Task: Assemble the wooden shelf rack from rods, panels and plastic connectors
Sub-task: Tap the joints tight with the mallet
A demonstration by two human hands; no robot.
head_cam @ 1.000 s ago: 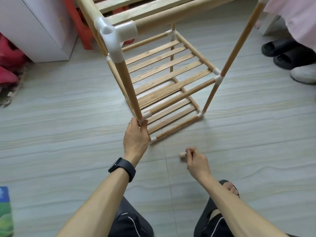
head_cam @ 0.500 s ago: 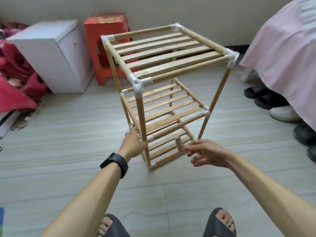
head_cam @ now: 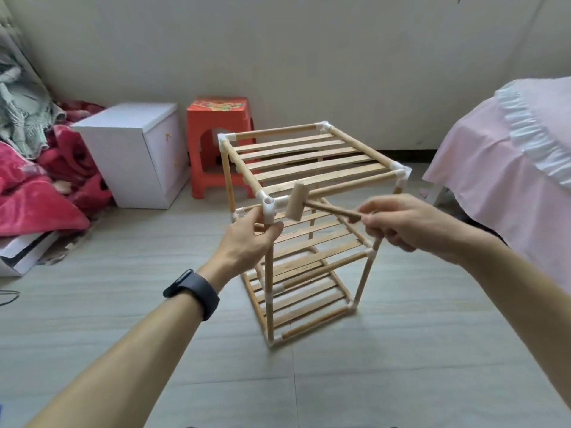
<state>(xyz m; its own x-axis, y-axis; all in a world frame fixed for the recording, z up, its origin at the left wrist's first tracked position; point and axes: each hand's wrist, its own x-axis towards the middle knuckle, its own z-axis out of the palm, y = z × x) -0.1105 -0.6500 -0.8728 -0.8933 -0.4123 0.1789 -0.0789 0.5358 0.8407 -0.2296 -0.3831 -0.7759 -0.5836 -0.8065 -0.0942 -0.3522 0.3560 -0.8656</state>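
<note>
Blankets (head_cam: 31, 186) lay heaped far left. White cabinet (head_cam: 133, 156) stood closed, contents hidden; red stool (head_cam: 219, 143) just beside it. Rack (head_cam: 309, 162) stood upright on floor (head_cam: 401, 366), mid-room, three slatted shelves. Left hand (head_cam: 247, 242) gripped front post just under white corner connector (head_cam: 268, 208), thumb and fingers curled round. Right hand (head_cam: 411, 223) pinched handle of small wooden mallet (head_cam: 297, 201), head just beside connector. Pink bedcover (head_cam: 509, 168) at right.
</note>
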